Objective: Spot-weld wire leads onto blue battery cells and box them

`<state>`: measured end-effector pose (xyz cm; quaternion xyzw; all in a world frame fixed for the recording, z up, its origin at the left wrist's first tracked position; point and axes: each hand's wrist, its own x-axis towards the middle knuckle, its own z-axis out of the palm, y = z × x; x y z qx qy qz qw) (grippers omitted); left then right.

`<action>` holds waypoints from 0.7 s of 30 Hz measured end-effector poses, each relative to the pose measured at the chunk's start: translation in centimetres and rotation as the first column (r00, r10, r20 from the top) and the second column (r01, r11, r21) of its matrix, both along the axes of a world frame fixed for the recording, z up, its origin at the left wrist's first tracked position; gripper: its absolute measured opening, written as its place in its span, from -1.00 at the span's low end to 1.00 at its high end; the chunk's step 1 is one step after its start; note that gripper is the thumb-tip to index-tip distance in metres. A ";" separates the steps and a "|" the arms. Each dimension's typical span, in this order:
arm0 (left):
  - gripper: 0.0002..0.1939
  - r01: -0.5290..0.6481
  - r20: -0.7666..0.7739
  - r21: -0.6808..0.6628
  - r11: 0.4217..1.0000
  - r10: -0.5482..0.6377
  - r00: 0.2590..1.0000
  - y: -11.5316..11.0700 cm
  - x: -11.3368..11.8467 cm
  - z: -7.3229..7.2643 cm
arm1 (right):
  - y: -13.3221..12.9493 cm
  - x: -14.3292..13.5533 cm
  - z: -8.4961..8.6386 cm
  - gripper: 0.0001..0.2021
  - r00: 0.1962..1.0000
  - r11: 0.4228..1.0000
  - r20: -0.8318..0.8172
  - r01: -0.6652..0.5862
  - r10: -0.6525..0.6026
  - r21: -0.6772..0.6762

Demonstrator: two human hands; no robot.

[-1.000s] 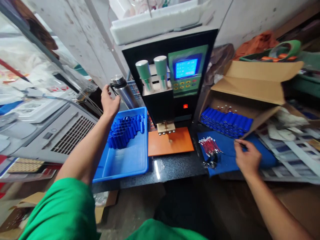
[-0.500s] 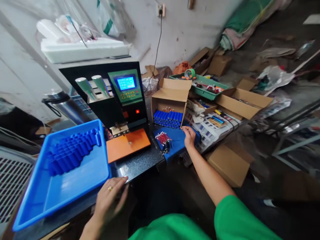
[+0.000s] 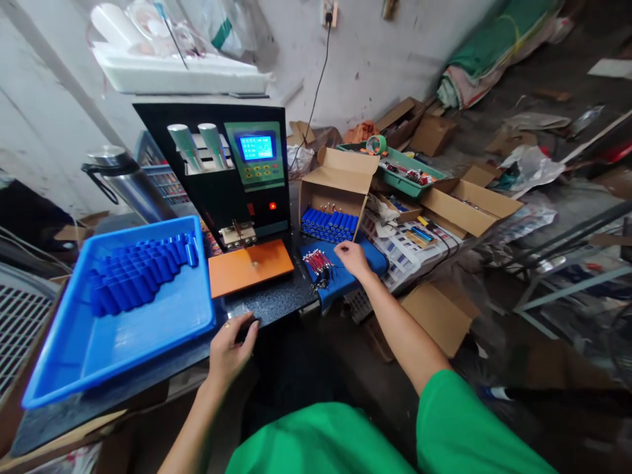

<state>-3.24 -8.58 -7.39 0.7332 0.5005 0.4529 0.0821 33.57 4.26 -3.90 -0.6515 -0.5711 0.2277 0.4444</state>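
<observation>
My left hand [image 3: 231, 343] is at the front edge of the dark worktop [image 3: 269, 309], fingers bent, thumb apart, holding nothing visible. My right hand [image 3: 352, 258] has its fingers curled together above a blue surface [image 3: 368, 253]; whatever they may hold is hidden. Just left of it lies a bunch of red and black wires [image 3: 318, 264]. Behind is an open cardboard box [image 3: 340, 179] with stacked blue cylindrical cells [image 3: 330, 222], some with wire ends on top. More blue cells [image 3: 141, 270] stand in rows in a blue plastic tray [image 3: 162, 336] on the left.
A black machine [image 3: 212, 197] with a lit screen stands mid-table, an orange plate [image 3: 251, 266] before it. A steel flask [image 3: 131, 184] is behind the tray. To the right are a green tray [image 3: 402, 172], cardboard boxes [image 3: 469, 204] and a metal frame [image 3: 557, 283].
My right hand has moved left from the box's front corner towards the wires, fingers more curled. My left hand has turned, its fingers bending at the worktop edge. The camera view has shifted slightly.
</observation>
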 end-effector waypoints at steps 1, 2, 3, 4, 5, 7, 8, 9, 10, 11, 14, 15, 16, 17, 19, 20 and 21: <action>-0.76 -0.010 0.005 -0.014 1.000 0.011 1.000 0.0 0.0 0.0 | 0.3 -0.7 0.2 -0.86 0.998 0.999 0.054 -0.038 0.040 -0.036; -0.75 -0.020 0.011 -0.026 0.999 0.021 1.000 0.0 0.1 0.1 | 0.7 -1.5 0.4 -0.86 0.993 0.996 0.099 -0.066 0.072 -0.063; -0.74 -0.029 0.018 -0.037 0.999 0.030 0.999 0.0 0.1 0.1 | 1.1 -2.1 0.6 -0.86 0.986 0.993 0.134 -0.090 0.100 -0.082; -0.73 -0.036 0.024 -0.046 0.998 0.037 0.999 0.0 0.2 0.2 | 1.5 -2.7 0.8 -0.85 0.978 0.989 0.162 -0.114 0.129 -0.095; -0.73 -0.041 0.031 -0.054 0.998 0.042 0.999 0.0 0.3 0.2 | 1.9 -3.3 0.9 -0.84 0.970 0.984 0.184 -0.144 0.161 -0.106; -0.72 -0.046 0.040 -0.068 0.997 0.049 0.998 -0.1 0.4 0.4 | 2.8 -4.2 1.3 -0.84 0.949 0.972 0.224 -0.194 0.221 -0.134; -0.72 -0.049 0.044 -0.075 0.996 0.052 0.998 -0.1 0.4 0.4 | 3.2 -4.6 1.4 -0.84 0.939 0.966 0.244 -0.207 0.240 -0.155; -0.72 -0.053 0.047 -0.081 0.995 0.057 0.997 -0.2 0.5 0.5 | 3.6 -4.9 1.6 -0.85 0.931 0.961 0.263 -0.210 0.252 -0.178; -0.71 -0.058 0.051 -0.085 0.995 0.062 0.997 -0.2 0.5 0.5 | 4.0 -5.2 1.7 -0.84 0.924 0.958 0.282 -0.206 0.258 -0.200; -0.71 -0.062 0.056 -0.088 0.994 0.067 0.996 -0.2 0.5 0.5 | 4.3 -5.5 1.7 -0.84 0.918 0.955 0.300 -0.197 0.260 -0.224; -0.72 -0.063 0.065 -0.089 0.994 0.069 0.996 -0.3 0.6 0.5 | 5.1 -6.1 1.7 -0.82 0.903 0.943 0.340 -0.165 0.262 -0.290; -0.72 -0.060 0.065 -0.089 0.994 0.066 0.996 -0.3 0.5 0.5 | 5.3 -6.3 1.6 -0.82 0.900 0.939 0.347 -0.158 0.265 -0.306; -0.72 -0.059 0.065 -0.090 0.994 0.065 0.996 -0.3 0.5 0.5 | 5.5 -6.4 1.4 -0.82 0.898 0.936 0.352 -0.151 0.265 -0.318; -0.73 -0.059 0.064 -0.090 0.994 0.065 0.996 -0.3 0.5 0.5 | 5.6 -6.5 1.2 -0.83 0.897 0.934 0.354 -0.145 0.263 -0.327; -0.73 -0.060 0.063 -0.086 0.995 0.065 0.996 -0.3 0.5 0.5 | 5.7 -6.7 0.8 -0.86 0.904 0.935 0.347 -0.131 0.249 -0.330; -0.74 -0.058 0.063 -0.080 0.995 0.063 0.996 -0.3 0.5 0.5 | 5.7 -6.7 0.7 -0.87 0.913 0.939 0.331 -0.126 0.236 -0.321; -0.74 -0.055 0.064 -0.073 0.996 0.060 0.996 -0.3 0.5 0.5 | 5.8 -6.6 0.5 -0.87 0.927 0.945 0.302 -0.127 0.221 -0.303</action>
